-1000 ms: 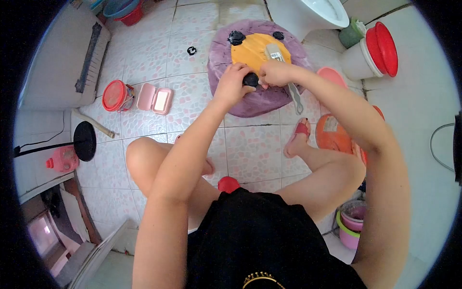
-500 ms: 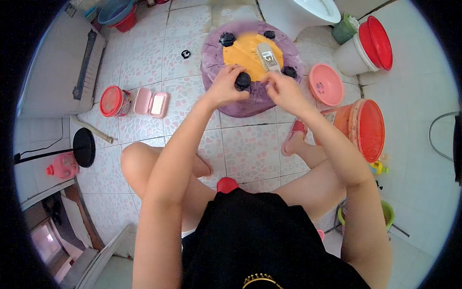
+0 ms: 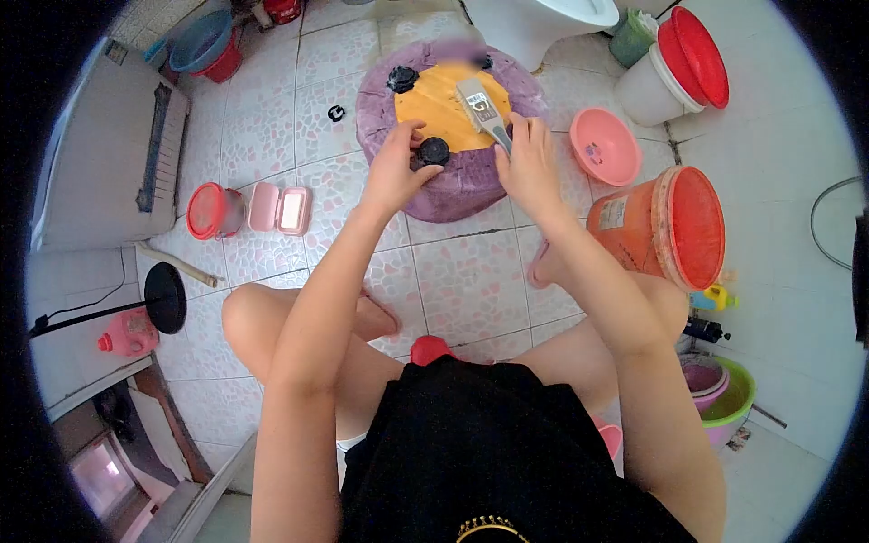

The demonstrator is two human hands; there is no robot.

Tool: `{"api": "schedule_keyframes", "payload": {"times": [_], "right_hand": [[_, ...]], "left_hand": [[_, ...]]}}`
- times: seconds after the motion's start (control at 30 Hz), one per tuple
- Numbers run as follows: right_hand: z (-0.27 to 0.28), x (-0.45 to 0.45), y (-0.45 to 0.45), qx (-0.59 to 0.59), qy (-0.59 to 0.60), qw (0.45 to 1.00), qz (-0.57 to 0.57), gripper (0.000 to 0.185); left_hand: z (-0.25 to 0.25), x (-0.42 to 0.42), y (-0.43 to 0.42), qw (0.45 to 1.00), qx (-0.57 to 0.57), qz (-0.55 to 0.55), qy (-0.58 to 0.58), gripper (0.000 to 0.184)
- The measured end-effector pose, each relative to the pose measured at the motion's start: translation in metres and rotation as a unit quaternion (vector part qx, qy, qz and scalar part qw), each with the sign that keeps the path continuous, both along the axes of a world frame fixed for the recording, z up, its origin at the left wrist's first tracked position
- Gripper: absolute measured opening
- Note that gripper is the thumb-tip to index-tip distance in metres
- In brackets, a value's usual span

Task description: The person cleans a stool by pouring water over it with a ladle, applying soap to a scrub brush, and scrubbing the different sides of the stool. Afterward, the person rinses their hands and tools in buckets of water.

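A round purple plush stool (image 3: 453,195), its flat yellow-orange underside (image 3: 434,107) facing up, lies on the tiles with black feet around its rim. My left hand (image 3: 395,172) curls around the near-left black foot (image 3: 434,151), thumb in front and fingers behind. On the yellow surface rests a scrubbing brush (image 3: 480,104) with a pale head, a label and a grey handle. The lower end of that handle sits between the thumb and fingers of my right hand (image 3: 532,172). Another black foot (image 3: 403,79) stands at the far left; the near-right one is hidden behind my right hand.
Right of the stool are a pink basin (image 3: 605,145), an orange bucket (image 3: 625,217) and a white bucket (image 3: 650,89). A pink soap box (image 3: 291,210) and a red-lidded tub (image 3: 210,210) stand at left. A toilet (image 3: 525,32) is behind.
My right hand has come round the brush handle, covering the near-right foot. My left hand stays at the same foot. The whole view has shifted slightly.
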State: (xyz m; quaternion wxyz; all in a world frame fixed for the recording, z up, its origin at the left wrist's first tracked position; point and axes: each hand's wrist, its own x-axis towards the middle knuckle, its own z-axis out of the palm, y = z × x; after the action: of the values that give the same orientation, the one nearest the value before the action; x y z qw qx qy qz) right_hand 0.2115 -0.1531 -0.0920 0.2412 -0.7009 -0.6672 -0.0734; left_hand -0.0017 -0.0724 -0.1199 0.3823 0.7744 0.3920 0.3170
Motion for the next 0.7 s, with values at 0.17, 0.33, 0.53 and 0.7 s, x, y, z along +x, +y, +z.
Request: {"api": "schedule_keyframes", "payload": {"times": [0.17,0.33,0.53,0.7], "right_hand": [[0.006,-0.045,-0.002,-0.163,0.270,0.949,0.011,0.030],[-0.010,-0.061,0.017,-0.265,0.487,0.829,-0.078,0.043],[-0.009,-0.063,0.031,-0.332,0.646,0.679,-0.103,0.034],[-0.026,-0.068,0.024,-0.262,0.811,0.508,-0.123,0.029]], "left_hand": [[-0.008,-0.009,0.006,0.999,0.006,-0.032,-0.015,0.059],[-0.006,-0.009,0.007,0.999,-0.014,-0.030,-0.030,0.052],[-0.013,-0.004,0.009,0.998,-0.027,-0.015,-0.056,0.049],[-0.017,-0.003,0.008,0.998,-0.006,0.000,-0.063,0.046]]}}
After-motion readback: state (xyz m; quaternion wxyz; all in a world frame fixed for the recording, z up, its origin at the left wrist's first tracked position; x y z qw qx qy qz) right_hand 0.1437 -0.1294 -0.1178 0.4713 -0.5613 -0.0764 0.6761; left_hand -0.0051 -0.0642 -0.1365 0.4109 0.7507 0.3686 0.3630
